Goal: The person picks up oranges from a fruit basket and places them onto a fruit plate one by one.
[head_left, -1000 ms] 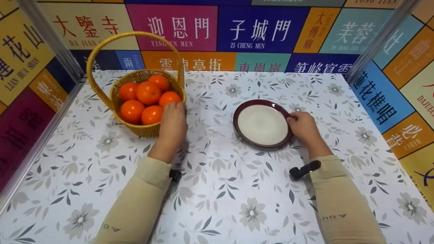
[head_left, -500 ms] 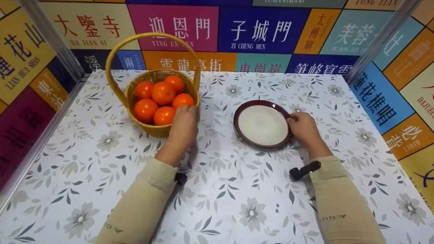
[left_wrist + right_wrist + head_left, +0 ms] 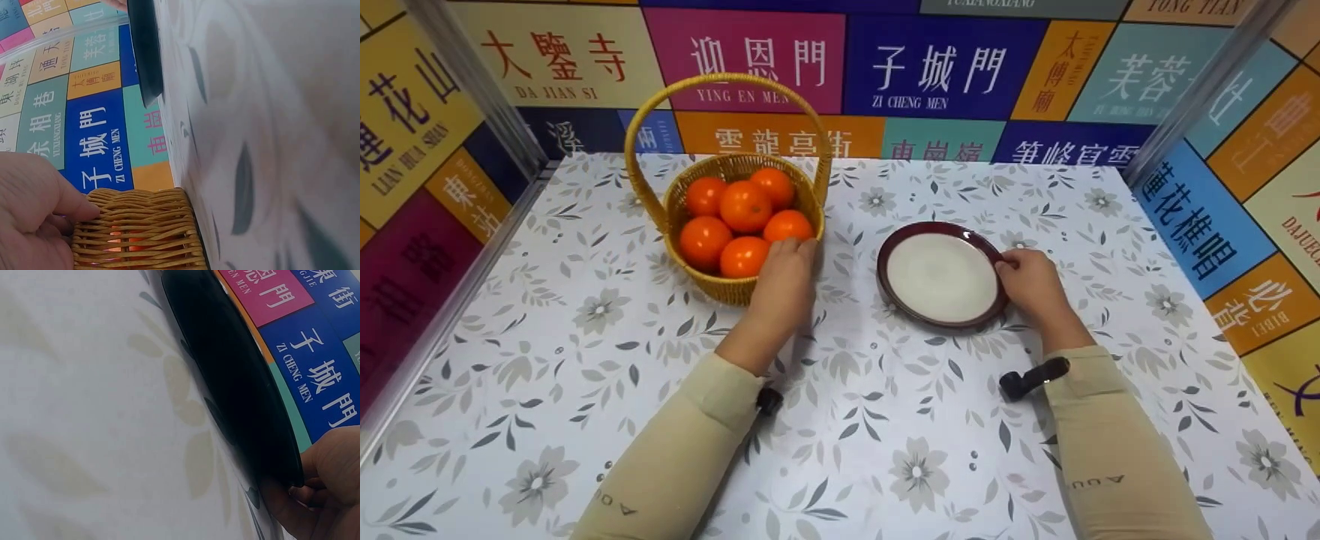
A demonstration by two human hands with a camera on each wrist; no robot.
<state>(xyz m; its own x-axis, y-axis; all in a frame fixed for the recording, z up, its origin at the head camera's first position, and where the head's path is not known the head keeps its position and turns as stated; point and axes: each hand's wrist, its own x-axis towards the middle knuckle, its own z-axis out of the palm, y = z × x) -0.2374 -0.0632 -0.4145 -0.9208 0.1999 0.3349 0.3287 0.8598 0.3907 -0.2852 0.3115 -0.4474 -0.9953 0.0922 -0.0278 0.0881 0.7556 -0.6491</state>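
A yellow wicker basket (image 3: 712,281) with a tall arched handle stands upright on the table, holding several oranges (image 3: 745,206). My left hand (image 3: 786,289) pinches the basket's near right rim, its fingertips over the edge beside the oranges. In the left wrist view the thumb presses the woven wall (image 3: 140,225) from outside. To the right lies a round plate (image 3: 941,277) with a cream middle and a dark red rim. My right hand (image 3: 1035,285) pinches the plate's right edge. From the right wrist view the plate's dark underside (image 3: 230,377) shows, the thumb and fingers at its edge.
A white tablecloth (image 3: 840,450) with grey flowers and leaves covers the table. Panels with coloured lettering (image 3: 937,67) stand behind and at both sides. A strip of tablecloth separates the basket from the plate.
The basket and my left hand have moved to the right across the table, nearer the plate, with the oranges inside. My right hand and the plate have stayed in place.
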